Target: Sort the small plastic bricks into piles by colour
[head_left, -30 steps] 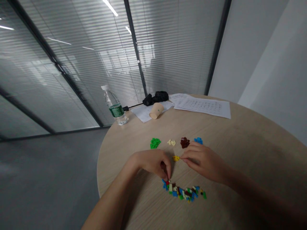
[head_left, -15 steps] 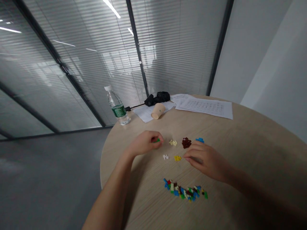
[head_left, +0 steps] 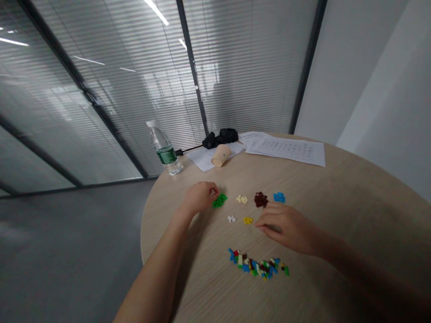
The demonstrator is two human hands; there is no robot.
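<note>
- Our landmark is the mixed brick heap [head_left: 256,264], lying loose on the round wooden desk [head_left: 353,215], closer to us than everything else on it.
- Beyond the heap, a row of sorted piles runs from left to right: green bricks [head_left: 219,200], cream bricks [head_left: 241,199], dark red bricks [head_left: 260,199] and blue bricks [head_left: 279,197].
- Between that row and the heap sit two smaller groups, white bricks [head_left: 231,219] and yellow bricks [head_left: 248,220], well apart from the heap.
- Our left hand [head_left: 200,197] is curled beyond and left of the heap, its fingertips [head_left: 213,192] just beside the green bricks. We cannot tell whether it holds a piece.
- Our right hand [head_left: 286,229] is half closed, beyond and right of the heap, just beside the yellow bricks. We cannot tell whether it holds anything.
- Farther beyond the heap, near the desk's far edge, are a water bottle [head_left: 164,150], a tipped paper cup [head_left: 221,155] and printed papers [head_left: 286,151].
- A wide stretch of desk runs right of the heap; past the desk's left edge lies the grey floor [head_left: 67,242].
</note>
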